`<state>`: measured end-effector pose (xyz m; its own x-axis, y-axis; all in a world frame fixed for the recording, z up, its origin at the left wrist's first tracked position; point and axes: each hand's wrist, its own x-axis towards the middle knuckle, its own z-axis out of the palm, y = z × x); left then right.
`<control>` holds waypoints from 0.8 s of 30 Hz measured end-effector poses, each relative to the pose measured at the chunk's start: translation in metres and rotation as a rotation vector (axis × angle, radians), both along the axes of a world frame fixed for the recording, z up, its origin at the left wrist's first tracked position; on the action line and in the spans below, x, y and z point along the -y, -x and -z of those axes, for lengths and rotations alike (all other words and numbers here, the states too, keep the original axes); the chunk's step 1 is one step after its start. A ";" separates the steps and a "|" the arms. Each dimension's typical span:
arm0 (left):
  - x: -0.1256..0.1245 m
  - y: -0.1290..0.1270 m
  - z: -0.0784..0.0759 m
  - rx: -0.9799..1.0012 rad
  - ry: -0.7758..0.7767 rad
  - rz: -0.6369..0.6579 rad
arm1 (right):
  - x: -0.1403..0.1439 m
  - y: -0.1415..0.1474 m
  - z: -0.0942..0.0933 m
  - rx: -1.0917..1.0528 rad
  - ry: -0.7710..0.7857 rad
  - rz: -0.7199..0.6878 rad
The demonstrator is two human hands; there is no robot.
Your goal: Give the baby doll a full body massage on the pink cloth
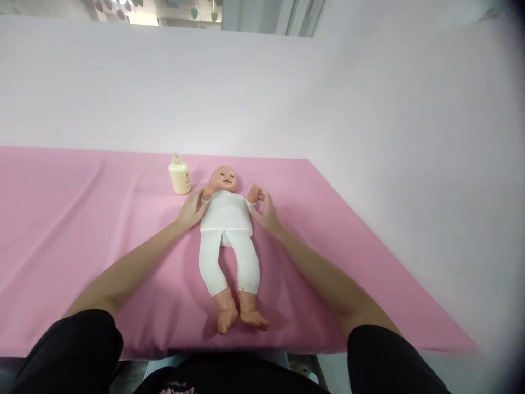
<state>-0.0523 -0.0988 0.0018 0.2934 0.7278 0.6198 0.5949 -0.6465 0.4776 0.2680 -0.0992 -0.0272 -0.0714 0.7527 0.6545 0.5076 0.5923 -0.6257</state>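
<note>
A baby doll (227, 213) with a white cloth body lies on its back on the pink sheet (156, 295), its head toward the wall and its bare feet toward me. My left hand (191, 210) is closed around the doll's arm (208, 191) on the left side. On the right side, my right hand (267, 212) grips the doll's other arm (253, 193) between thumb and fingers. Both doll arms are bent up beside its head.
A cream-coloured pump bottle (179, 175) stands on the sheet just beyond my left hand. White walls (164, 87) rise behind the padded surface and along its right side. The surface's front edge runs close to my body.
</note>
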 end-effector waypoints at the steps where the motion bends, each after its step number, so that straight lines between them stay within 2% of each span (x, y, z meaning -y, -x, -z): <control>1: -0.010 -0.005 0.001 0.071 0.007 -0.047 | -0.010 0.004 0.000 -0.067 0.042 0.007; 5: -0.055 -0.019 0.008 0.247 0.087 -0.225 | -0.048 0.020 0.001 -0.264 0.262 0.086; 9: -0.088 -0.020 0.015 0.181 0.350 -0.443 | -0.071 0.031 0.003 -0.380 0.499 0.220; 13: -0.099 -0.017 0.016 0.164 0.408 -0.468 | -0.076 0.033 0.001 -0.404 0.554 0.229; 16: -0.092 -0.014 0.013 0.187 0.387 -0.418 | -0.070 0.031 -0.005 -0.424 0.548 0.207; 18: -0.080 -0.010 0.010 0.249 0.277 -0.293 | -0.059 0.028 -0.010 -0.440 0.495 0.115; 20: -0.059 -0.004 0.006 0.284 0.116 -0.137 | -0.042 0.021 -0.014 -0.432 0.403 -0.044; 22: -0.032 0.003 0.003 0.189 0.011 -0.064 | -0.021 0.013 -0.017 -0.365 0.319 -0.174; 24: -0.003 0.010 0.002 0.023 -0.046 -0.008 | 0.002 0.004 -0.017 -0.241 0.249 -0.238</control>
